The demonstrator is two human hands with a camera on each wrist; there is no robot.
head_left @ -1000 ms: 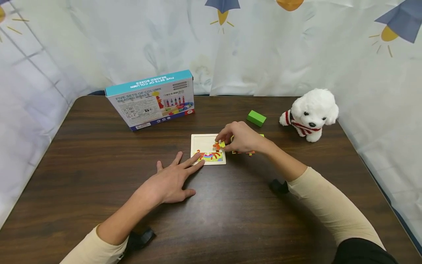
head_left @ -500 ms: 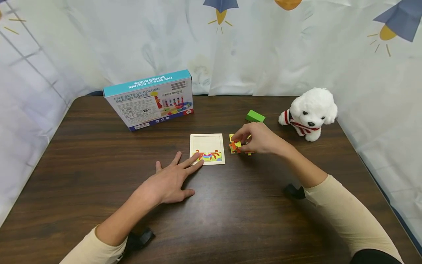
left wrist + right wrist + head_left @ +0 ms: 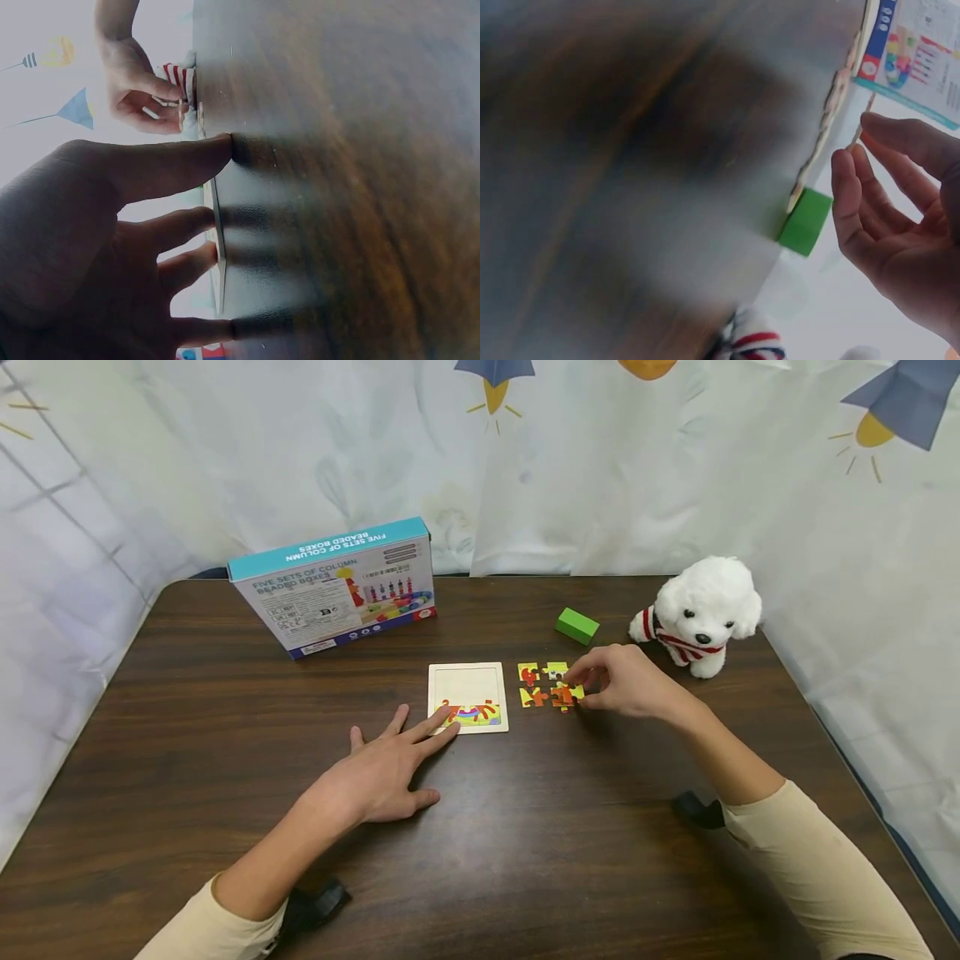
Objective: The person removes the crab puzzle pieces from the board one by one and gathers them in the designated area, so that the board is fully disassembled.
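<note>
A square wooden puzzle tray (image 3: 467,681) lies mid-table, its lower row filled with yellow and red pieces showing a rainbow. Straight, spread fingers of my left hand (image 3: 386,777) rest on the tray's lower left corner and the table beside it. To the right of the tray, my right hand (image 3: 626,681) pinches a jigsaw piece (image 3: 567,695) between thumb and fingertips. In the right wrist view that jigsaw piece (image 3: 857,135) shows edge-on, raised off the table. Loose pieces (image 3: 528,674) lie under and left of it, partly overlapped by the held one.
A green block (image 3: 577,626) lies behind the loose pieces. At the back left stands a toy box (image 3: 337,593) with a blue top. A white plush dog (image 3: 701,618) in a striped outfit sits at the right. A patterned curtain (image 3: 600,468) hangs behind the table.
My right hand has moved right with a pinched piece, from over the tray to over the loose pieces. My left hand has kept its place on the tray.
</note>
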